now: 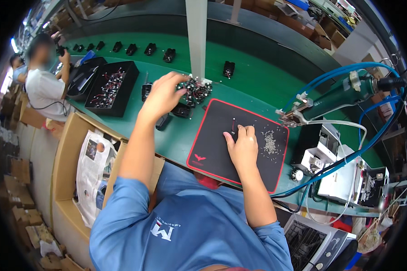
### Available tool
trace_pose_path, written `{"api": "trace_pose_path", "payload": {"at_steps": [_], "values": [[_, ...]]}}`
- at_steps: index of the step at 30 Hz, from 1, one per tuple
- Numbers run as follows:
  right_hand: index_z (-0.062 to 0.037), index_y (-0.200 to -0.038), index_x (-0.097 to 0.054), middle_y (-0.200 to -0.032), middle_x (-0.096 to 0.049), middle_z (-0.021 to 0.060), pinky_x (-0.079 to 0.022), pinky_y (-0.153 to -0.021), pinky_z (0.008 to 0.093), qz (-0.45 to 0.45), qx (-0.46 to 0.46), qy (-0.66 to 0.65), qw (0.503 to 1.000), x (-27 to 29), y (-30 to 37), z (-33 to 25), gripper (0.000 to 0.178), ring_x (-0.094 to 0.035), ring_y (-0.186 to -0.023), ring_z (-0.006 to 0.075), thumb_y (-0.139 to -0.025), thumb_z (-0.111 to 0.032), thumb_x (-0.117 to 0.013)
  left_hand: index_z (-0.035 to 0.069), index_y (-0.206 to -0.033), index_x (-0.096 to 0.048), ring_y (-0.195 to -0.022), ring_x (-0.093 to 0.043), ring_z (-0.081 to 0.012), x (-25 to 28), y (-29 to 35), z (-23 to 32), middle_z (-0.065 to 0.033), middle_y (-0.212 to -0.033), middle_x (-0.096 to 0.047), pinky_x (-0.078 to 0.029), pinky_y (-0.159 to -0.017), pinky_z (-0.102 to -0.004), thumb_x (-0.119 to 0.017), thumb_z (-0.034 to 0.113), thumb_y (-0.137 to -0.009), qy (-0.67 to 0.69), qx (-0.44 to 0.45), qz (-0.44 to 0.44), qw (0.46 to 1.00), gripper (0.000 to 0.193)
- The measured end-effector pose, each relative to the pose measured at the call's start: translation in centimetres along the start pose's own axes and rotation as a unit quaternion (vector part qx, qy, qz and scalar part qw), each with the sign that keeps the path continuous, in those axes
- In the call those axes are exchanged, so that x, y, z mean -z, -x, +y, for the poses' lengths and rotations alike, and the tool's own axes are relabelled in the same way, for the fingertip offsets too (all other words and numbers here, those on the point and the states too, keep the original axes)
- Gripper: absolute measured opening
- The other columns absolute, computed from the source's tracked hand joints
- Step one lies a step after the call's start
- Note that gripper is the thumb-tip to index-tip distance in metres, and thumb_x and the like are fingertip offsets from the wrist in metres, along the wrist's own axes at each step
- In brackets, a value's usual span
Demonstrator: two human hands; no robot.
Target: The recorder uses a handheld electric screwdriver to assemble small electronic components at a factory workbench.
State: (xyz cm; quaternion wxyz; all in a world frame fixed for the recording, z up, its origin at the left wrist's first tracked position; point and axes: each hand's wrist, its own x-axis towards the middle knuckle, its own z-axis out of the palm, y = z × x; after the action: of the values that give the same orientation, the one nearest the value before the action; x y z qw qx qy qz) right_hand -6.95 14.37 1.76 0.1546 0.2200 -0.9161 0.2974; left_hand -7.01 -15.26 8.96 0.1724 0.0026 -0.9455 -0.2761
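Observation:
At the back of the bench, my left hand [163,93] reaches over the near left side of a heap of small black parts with red wires [198,92]. Its fingers curve and the thumb is apart; nothing shows in it. My right hand [244,147] is low over the black mat with a red border [212,147]. A small part with a red wire [233,125] sits between its thumb and curled forefinger, which seem to pinch it. Right of that hand lies a pile of tiny pale pieces [270,143] on the mat.
A black bin of wired parts [112,88] stands at left, behind an open carton [88,165]. Black housings [181,109] lie near my left hand; others line the green belt [169,55]. A machine with blue hoses [330,101] rises right, a post [196,40] ahead.

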Motion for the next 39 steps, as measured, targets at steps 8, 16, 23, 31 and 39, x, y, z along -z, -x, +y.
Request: {"api": "trace_pose_path", "payload": {"at_steps": [8,16,23,31,39], "values": [[0.0009,-0.104,-0.071,-0.098,-0.066,0.0136,-0.057,-0.074,0.0389,-0.066,-0.026,-0.13,0.989,-0.1,2.7,0.8,0.021,-0.069,-0.081,0.0296,-0.085,-0.004,-0.078,0.006,-0.137,-0.06,-0.115,-0.053,-0.0308,-5.6,6.6,1.1,-0.0113,-0.122,-0.06,-0.038,-0.096,-0.0477,-0.087,0.059,-0.068,-0.282,0.081,0.074,0.953,0.092],[-0.0029,-0.103,-0.074,-0.1,-0.066,0.0096,-0.055,-0.071,0.0365,-0.016,-0.012,-0.137,0.99,3.7,8.0,-0.1,0.022,-0.065,-0.08,0.0273,-0.082,0.002,-0.079,0.006,-0.14,-0.054,-0.113,-0.059,-0.0347,-5.3,6.4,-0.4,-0.014,-0.122,-0.062,-0.041,-0.094,-0.0526,-0.086,0.026,-0.08,-0.147,0.106,0.122,0.976,0.071],[-0.0025,-0.104,-0.074,-0.102,-0.068,0.0096,-0.054,-0.079,0.0405,-0.014,0.0,-0.094,0.995,4.2,9.9,1.2,0.026,-0.065,-0.091,0.0302,-0.08,-0.003,-0.083,0.009,-0.138,-0.059,-0.12,-0.055,-0.0299,-7.2,7.8,0.8,-0.008,-0.126,-0.063,-0.039,-0.098,-0.0507,-0.085,0.029,-0.082,-0.226,0.097,0.125,0.961,0.065],[-0.0015,-0.111,-0.074,-0.112,-0.069,0.0133,-0.057,-0.086,0.041,-0.078,0.046,-0.104,0.991,6.1,9.8,2.1,0.027,-0.067,-0.099,0.0333,-0.084,0.002,-0.076,0.009,-0.138,-0.061,-0.117,-0.056,-0.0336,-3.4,8.7,3.5,-0.0079,-0.125,-0.067,-0.04,-0.098,-0.0462,-0.087,0.02,-0.076,-0.067,0.053,0.041,0.996,0.068],[-0.0014,-0.098,-0.075,-0.103,-0.072,0.0117,-0.058,-0.082,0.0401,-0.056,0.056,-0.086,0.993,5.7,8.9,2.1,0.016,-0.07,-0.094,0.0309,-0.083,0.001,-0.077,0.011,-0.137,-0.064,-0.139,-0.047,-0.0372,-8.4,9.8,8.3,-0.0119,-0.151,-0.053,-0.038,-0.114,-0.0505,-0.069,-0.006,-0.078,0.093,-0.282,-0.229,0.927,0.062]]}}
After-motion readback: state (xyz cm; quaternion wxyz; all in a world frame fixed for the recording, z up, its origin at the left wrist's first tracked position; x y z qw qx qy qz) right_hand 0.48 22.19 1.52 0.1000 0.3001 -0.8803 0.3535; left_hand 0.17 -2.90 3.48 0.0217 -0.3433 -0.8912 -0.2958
